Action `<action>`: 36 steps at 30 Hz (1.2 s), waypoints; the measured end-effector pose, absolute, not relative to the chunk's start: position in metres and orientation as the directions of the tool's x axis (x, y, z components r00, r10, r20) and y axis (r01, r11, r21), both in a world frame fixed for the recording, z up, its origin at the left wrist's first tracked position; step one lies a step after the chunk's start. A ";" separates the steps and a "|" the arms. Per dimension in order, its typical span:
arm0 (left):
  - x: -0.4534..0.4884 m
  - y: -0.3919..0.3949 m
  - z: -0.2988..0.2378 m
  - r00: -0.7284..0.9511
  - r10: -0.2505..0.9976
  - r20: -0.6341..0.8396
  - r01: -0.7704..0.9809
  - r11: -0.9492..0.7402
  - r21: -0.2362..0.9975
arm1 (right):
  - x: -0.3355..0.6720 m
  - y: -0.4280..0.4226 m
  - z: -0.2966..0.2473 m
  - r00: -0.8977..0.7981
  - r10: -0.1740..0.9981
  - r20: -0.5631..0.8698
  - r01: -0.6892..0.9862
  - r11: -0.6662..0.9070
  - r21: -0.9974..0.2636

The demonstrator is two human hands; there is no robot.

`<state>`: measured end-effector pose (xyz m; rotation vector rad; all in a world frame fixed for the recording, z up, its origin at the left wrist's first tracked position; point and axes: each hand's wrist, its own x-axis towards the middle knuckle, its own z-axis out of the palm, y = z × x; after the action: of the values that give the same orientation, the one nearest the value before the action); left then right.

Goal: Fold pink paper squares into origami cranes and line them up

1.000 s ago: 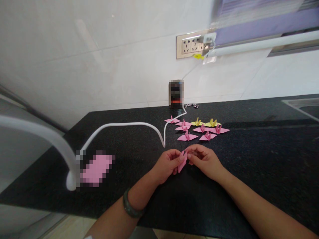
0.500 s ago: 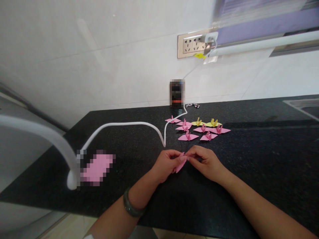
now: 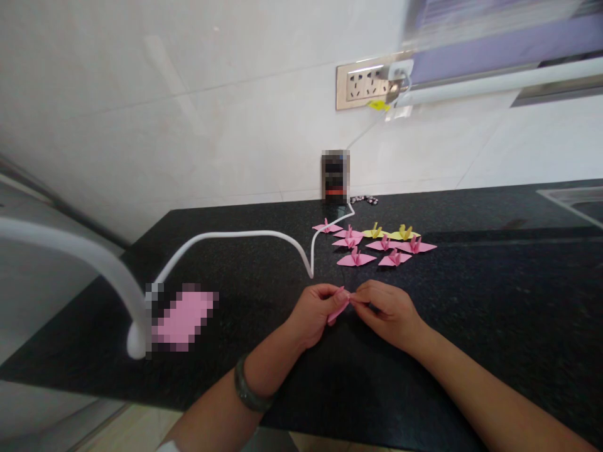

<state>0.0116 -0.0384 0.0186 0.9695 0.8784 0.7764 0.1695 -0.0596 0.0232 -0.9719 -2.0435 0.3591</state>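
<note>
A folded piece of pink paper (image 3: 337, 310) is held just above the dark counter. My left hand (image 3: 313, 314) grips it between thumb and fingers, with a bangle (image 3: 249, 386) on that wrist. My right hand (image 3: 389, 311) pinches the paper's right end near its tip; its fingertips hide part of that end. Beyond my hands stand several folded paper cranes, among them a pink crane (image 3: 357, 258) and a yellow crane (image 3: 404, 233).
A white cable (image 3: 245, 234) curves across the black counter (image 3: 226, 270). A blurred pink item (image 3: 186, 317) lies at left beside a white stand (image 3: 136, 339). A pixelated dark device (image 3: 335, 177) leans on the wall below a socket panel (image 3: 362, 85). A sink edge (image 3: 565, 207) shows at right.
My right hand has turned slightly and its fingers have closed in more at the paper's tip. The pink paper has tilted a little in my left hand. The cranes have not moved.
</note>
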 end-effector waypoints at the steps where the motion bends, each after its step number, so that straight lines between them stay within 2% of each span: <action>1: 0.012 -0.038 0.019 0.429 0.861 -0.274 -0.160 0.371 0.915 | 0.169 -0.060 0.023 -0.366 0.739 0.565 0.510 0.667 -0.543; 14: 0.011 -0.038 0.020 0.399 0.874 -0.277 -0.166 0.366 0.916 | 0.168 -0.061 0.025 -0.430 0.735 0.524 0.550 0.674 -0.494; 21: 0.010 -0.038 0.023 0.417 0.869 -0.266 -0.173 0.363 0.916 | 0.167 -0.064 0.026 -0.380 0.775 0.504 0.516 0.630 -0.580; 25: 0.010 -0.038 0.023 0.466 0.851 -0.243 -0.196 0.367 0.909 | 0.167 -0.063 0.023 -0.225 0.869 0.441 0.550 0.487 -0.678; 29: 0.011 -0.040 0.026 0.512 0.831 -0.217 -0.223 0.373 0.901 | 0.165 -0.058 0.020 -0.088 0.964 0.251 0.492 0.262 -0.831; 33: 0.010 -0.041 0.030 0.557 0.804 -0.205 -0.249 0.398 0.883 | 0.164 -0.055 0.020 -0.179 0.984 0.007 0.279 0.057 -0.959; 36: 0.009 -0.040 0.030 0.550 0.806 -0.218 -0.236 0.400 0.886 | 0.165 -0.055 0.022 -0.269 0.961 -0.060 0.199 -0.005 -0.980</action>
<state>0.0085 -0.0400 0.0304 0.9337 0.7195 0.7358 0.1650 -0.0553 0.0219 -1.2368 -1.5497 1.3383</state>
